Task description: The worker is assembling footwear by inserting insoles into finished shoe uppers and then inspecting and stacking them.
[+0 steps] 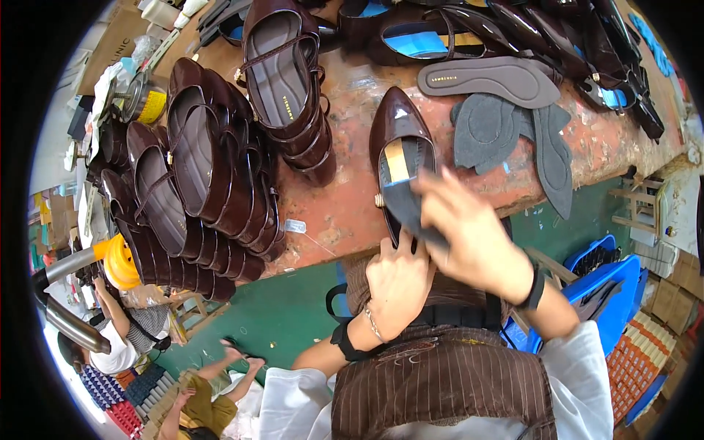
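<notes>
A dark burgundy pointed shoe [397,117] lies at the table's front edge, its toe pointing away from me. A yellow strip and a bit of blue show inside its opening. My left hand [398,277] grips the heel end, its fingertips partly hidden against the shoe. Over the shoe's rear half, my right hand [469,231] holds a dark grey insole [402,205], which is tilted and partly covered by the fingers. Motion blurs the right fingers. Loose insoles [488,82] lie just beyond to the right, some with the grey underside [490,136] up.
Stacked burgundy shoes [194,158] crowd the left, with another stack [282,81] farther back. More shoes [440,37] line the far right. A small clear tag [295,226] lies on the worn red table [330,198]. Blue bins [609,293] stand on the floor at right; people sit lower left.
</notes>
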The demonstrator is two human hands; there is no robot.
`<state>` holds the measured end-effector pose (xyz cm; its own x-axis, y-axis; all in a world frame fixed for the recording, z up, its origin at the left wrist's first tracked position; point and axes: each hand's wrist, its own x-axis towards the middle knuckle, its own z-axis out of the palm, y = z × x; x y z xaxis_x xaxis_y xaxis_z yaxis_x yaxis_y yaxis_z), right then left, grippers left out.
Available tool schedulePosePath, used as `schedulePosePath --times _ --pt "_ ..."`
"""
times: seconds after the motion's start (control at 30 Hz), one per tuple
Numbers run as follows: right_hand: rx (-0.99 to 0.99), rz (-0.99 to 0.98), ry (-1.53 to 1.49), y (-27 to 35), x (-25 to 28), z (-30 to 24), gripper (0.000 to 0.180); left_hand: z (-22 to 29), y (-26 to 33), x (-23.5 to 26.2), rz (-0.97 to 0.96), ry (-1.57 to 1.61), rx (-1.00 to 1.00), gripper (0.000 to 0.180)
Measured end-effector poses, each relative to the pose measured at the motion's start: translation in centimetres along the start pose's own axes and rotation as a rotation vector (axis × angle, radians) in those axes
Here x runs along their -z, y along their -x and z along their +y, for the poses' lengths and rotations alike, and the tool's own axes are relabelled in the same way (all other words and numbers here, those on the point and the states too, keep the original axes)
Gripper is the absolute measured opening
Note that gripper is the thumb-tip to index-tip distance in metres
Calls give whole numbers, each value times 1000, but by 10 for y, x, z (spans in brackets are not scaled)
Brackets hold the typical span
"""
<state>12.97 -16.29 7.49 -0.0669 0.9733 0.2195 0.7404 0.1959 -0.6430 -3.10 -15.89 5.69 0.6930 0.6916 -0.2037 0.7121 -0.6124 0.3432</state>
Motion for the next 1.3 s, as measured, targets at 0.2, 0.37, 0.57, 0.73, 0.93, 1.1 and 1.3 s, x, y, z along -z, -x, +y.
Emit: schedulePosePath --times 0.2,0.37,0.57,0.73,0.93,1.1,1.3 --pt "26 -13 202 1 -38 26 40 -3 -9 0 80 1 -46 39" --pt "11 -95 203 -43 -29 38 43 -3 -8 4 82 -32 -25 44" --pt "54 27 351 -15 -44 33 44 0 -12 3 26 39 -25 43" --pt "-120 -149 349 -53 -51 30 49 -11 -7 2 59 45 -33 42" --pt "-89 18 465 -44 -52 36 39 -5 -9 4 41 56 -57 42" --pt "-59 -2 586 -30 -59 22 51 -15 -9 -2 -56 102 -59 41" --pt "-192 -213 601 -63 -63 38 40 -6 -14 5 107 124 -38 32"
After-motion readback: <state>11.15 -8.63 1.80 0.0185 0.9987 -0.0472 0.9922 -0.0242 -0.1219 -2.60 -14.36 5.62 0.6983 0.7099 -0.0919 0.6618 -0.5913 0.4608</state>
